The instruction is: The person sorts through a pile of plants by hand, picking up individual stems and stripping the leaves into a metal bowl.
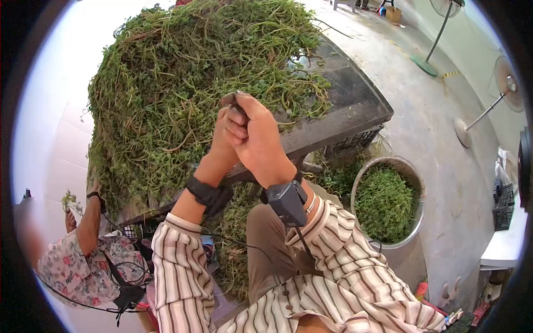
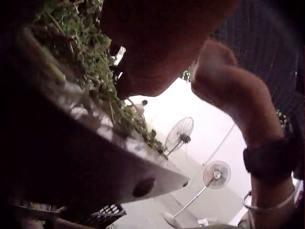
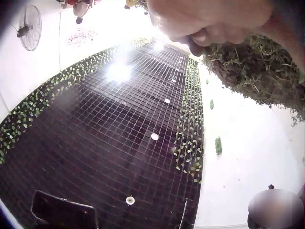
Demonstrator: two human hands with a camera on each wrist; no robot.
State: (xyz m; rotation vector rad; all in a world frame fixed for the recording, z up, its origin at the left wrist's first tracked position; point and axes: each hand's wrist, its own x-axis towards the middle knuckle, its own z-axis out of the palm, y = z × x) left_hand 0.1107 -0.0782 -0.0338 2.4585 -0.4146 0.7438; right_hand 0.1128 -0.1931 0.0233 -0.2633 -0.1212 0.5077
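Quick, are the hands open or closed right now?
Left hand: can't tell, it's partly hidden.
Right hand: can't tell, can't see inside it.

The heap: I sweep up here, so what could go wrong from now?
Part of the heap could slide down: it is piled high, right to the left edge of the table. The cable by the right sleeve might catch as that arm moves.
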